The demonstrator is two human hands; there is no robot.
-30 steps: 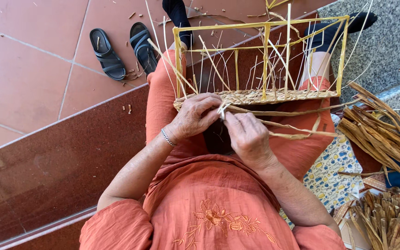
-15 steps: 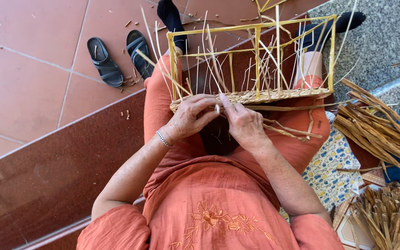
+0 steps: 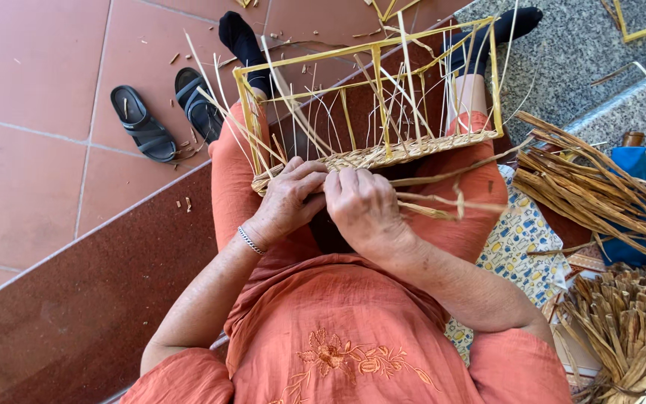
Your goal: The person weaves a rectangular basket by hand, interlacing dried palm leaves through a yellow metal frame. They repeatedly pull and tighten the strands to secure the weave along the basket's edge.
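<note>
1. Two hands meet at centre frame on a half-woven basket that rests on the person's lap.
2. Left hand, with a bracelet at the wrist, has its fingers curled and pressed on the woven rim.
3. Right hand pinches a straw strand just beside it; the strand trails right.
4. Yellow frame rods stand upright above the weave.
5. Sandals lie upper left on the tiles; straw bundles fill the right edge.
</note>
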